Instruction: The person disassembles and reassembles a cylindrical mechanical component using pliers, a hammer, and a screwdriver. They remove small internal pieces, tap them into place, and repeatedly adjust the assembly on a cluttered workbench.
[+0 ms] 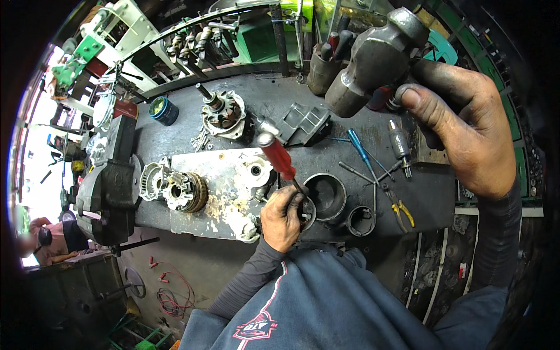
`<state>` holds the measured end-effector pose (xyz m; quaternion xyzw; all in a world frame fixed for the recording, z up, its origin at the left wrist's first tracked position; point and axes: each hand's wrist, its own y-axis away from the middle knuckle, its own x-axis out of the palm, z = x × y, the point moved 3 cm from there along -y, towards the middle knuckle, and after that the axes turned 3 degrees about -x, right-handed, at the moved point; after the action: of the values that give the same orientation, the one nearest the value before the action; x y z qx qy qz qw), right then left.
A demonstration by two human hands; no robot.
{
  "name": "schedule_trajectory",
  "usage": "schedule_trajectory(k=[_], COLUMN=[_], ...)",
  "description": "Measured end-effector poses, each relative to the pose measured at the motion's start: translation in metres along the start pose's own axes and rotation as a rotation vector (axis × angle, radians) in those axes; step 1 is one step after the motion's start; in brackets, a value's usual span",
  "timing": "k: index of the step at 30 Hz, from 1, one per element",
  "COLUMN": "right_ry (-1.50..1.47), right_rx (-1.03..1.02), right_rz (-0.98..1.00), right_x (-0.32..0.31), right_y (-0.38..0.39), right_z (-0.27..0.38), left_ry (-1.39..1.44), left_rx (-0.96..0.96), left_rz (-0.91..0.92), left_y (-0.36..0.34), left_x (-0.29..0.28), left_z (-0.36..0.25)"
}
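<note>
My left hand is closed round the shaft of a red-handled screwdriver, which stands upright with its handle above my fist. Its tip is hidden by my fingers, at a small round metal part by the bench's near edge. Raised at the upper right, my right hand grips a ball-peen hammer; its handle is mostly hidden by my fingers. The hammer head is high above the bench, apart from the screwdriver. Beside my left hand stand a wide metal cylinder and a smaller ring.
A bench vise is at the left. On the bench lie an alternator rotor assembly, a stator-like part, a black tray, pliers, and a blue screwdriver. Another person sits at far left.
</note>
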<state>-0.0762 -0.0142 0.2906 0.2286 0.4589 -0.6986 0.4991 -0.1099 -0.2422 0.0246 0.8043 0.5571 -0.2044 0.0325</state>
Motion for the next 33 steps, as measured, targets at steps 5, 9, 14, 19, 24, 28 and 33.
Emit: schedule_trajectory(k=[5, 9, 14, 19, 24, 28, 33], right_ry=[0.003, -0.081, -0.133, -0.023, -0.107, -0.37, 0.073], right_rx=[0.0, 0.079, 0.052, -0.047, -0.1, -0.017, -0.303], right_rz=[0.01, 0.038, 0.029, 0.012, 0.054, 0.086, 0.203], right_x=[0.002, 0.005, 0.011, 0.014, 0.015, 0.01, 0.018], right_y=[0.012, 0.013, 0.013, 0.01, -0.005, -0.024, -0.039], right_z=[-0.007, -0.013, -0.013, -0.01, -0.003, 0.001, 0.009], left_ry=[0.031, 0.041, 0.003, -0.004, -0.095, -0.145, -0.152], left_rx=[-0.055, -0.066, -0.01, 0.021, 0.069, 0.107, 0.128], left_rz=[-0.004, -0.017, -0.006, 0.014, 0.058, 0.051, 0.038], left_y=[0.0, 0.001, -0.001, -0.003, -0.007, -0.007, -0.006], left_x=[0.002, 0.002, 0.002, 0.001, 0.001, 0.002, 0.003], left_z=[0.001, 0.003, 0.005, -0.002, -0.007, -0.006, -0.004])
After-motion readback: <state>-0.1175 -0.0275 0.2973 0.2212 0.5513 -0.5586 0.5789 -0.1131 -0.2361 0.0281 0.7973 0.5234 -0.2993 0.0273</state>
